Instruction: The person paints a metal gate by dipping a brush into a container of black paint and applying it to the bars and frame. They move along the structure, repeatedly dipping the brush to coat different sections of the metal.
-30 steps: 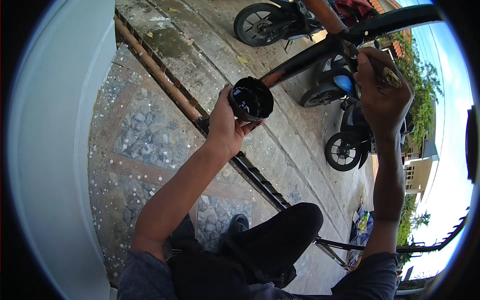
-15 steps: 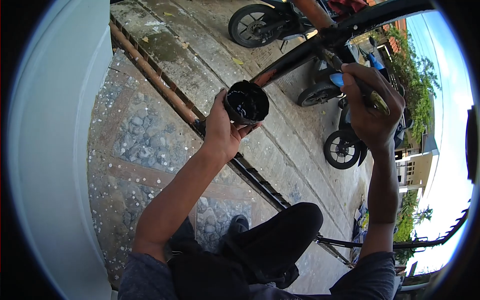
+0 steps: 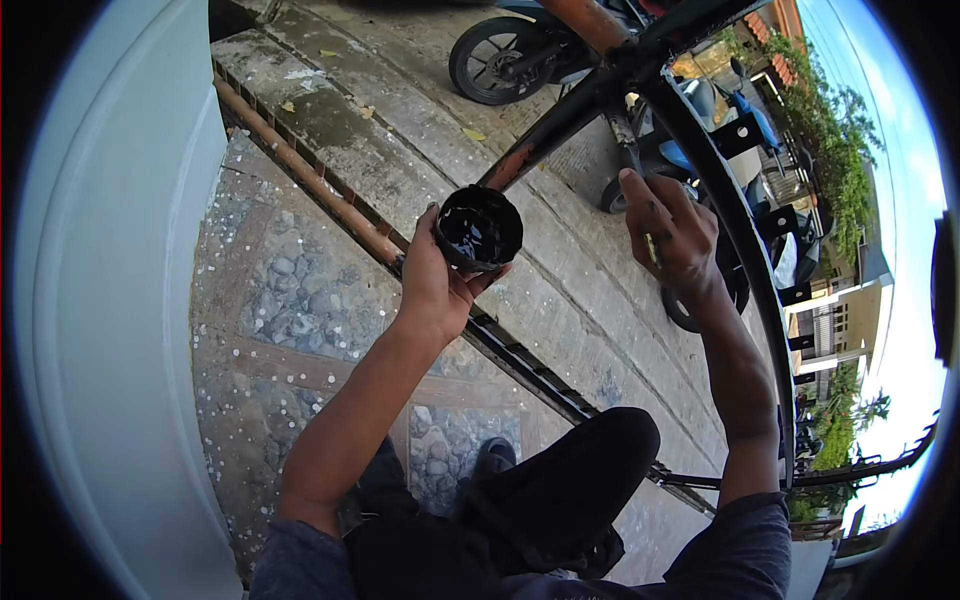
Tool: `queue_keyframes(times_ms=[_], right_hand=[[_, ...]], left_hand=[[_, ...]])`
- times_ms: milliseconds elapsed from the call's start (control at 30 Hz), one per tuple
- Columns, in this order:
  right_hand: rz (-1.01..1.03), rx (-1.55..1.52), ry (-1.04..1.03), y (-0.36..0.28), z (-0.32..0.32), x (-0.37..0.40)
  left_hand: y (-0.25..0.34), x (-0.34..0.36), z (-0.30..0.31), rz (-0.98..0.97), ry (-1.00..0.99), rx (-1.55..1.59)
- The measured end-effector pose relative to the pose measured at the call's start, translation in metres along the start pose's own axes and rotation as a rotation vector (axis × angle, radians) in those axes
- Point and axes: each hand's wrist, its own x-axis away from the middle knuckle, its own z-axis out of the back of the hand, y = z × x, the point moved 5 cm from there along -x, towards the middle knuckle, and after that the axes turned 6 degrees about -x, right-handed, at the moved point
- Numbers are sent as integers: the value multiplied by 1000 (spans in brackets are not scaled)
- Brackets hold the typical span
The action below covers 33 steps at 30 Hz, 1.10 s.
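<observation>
My left hand (image 3: 438, 278) is wrapped around the side of a small round cup (image 3: 514, 222), black inside and out. Glossy black paint (image 3: 474, 236) shows in it. In my right hand (image 3: 674, 232) is a paintbrush (image 3: 624, 138), its handle between thumb and fingers. The brush tip points up to the joint of a metal frame (image 3: 622, 70); whether it touches cannot be made out. Black covers most of the frame's bars, while a reddish-brown patch (image 3: 515, 163) shows on the bar just above the cup.
A white panel (image 3: 120, 300) rises at the left. A brown pipe (image 3: 320, 190) and a dark metal rail (image 3: 520, 365) run diagonally across the ground. Motorbikes (image 3: 505, 60) stand beyond the frame. My bent knee (image 3: 620, 440) is below, over stone paving (image 3: 305, 290).
My right hand has moved left and down with the paintbrush, uncovering the curved bar behind it. The view has shifted slightly, and the cup sits a little lower and further left.
</observation>
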Motion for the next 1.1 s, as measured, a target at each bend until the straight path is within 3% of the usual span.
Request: queue_keyframes(times_ms=[433, 533, 633, 767, 867, 967, 1000, 1100], right_hand=[[-76, -54, 118, 2, 4, 15], [-116, -98, 133, 7, 12, -5], [-80, -126, 313, 7, 30, -27], [-138, -182, 243, 1, 39, -39], [-127, -138, 325, 10, 42, -50], [-259, -194, 454, 19, 65, -55], [-385, -258, 433, 21, 69, -55], [-441, -372, 306, 19, 62, -59]], left_hand=[[0, -4, 11, 1, 2, -34], [1, -3, 7, -1, 1, -36], [0, -2, 5, -2, 10, -30], [-3, -3, 6, -1, -10, -16], [-4, -1, 4, 1, -11, -8], [-4, -3, 5, 8, -47, 3], [-4, -2, 4, 7, -34, 5], [-4, 1, 0, 12, -15, 14]])
